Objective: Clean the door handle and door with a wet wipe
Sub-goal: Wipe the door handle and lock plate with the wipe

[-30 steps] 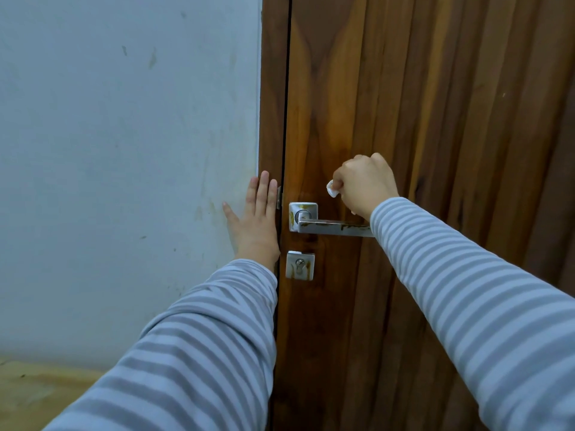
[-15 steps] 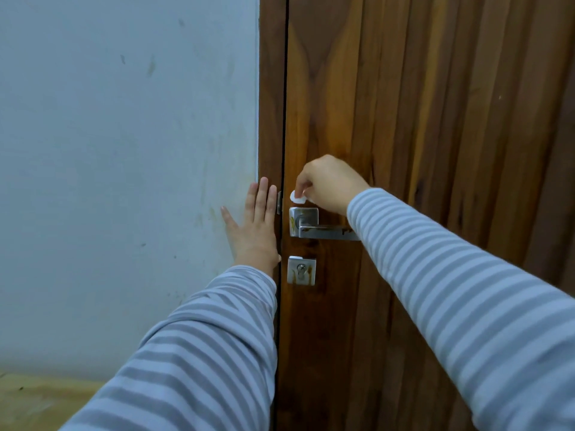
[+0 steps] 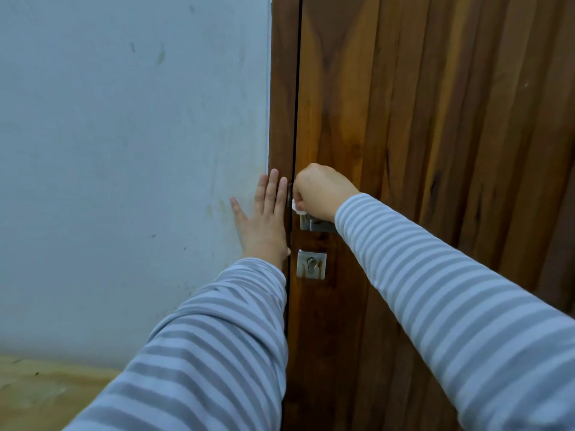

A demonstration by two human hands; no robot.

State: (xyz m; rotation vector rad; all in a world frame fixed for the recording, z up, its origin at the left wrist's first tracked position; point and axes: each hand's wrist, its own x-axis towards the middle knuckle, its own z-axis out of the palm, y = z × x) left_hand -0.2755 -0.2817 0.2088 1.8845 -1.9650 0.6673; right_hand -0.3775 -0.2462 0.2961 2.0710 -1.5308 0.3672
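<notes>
A dark wooden door (image 3: 435,119) fills the right of the head view. Its metal lever handle (image 3: 317,224) is mostly hidden under my right hand (image 3: 322,191). That hand is closed on a small white wet wipe (image 3: 298,208), pressed at the door's left edge just above the handle's square plate. A square keyhole plate (image 3: 311,264) sits below the handle. My left hand (image 3: 264,222) lies flat with fingers spread, on the wall and door frame (image 3: 281,119), holding nothing.
A pale, scuffed wall (image 3: 124,166) takes up the left half. A strip of light wooden floor (image 3: 37,396) shows at the bottom left. Both striped sleeves cross the lower part of the view.
My right hand has slid the wipe leftward along the door above the handle, from mid-lever to the door's left edge. My left hand has stayed flat in place.
</notes>
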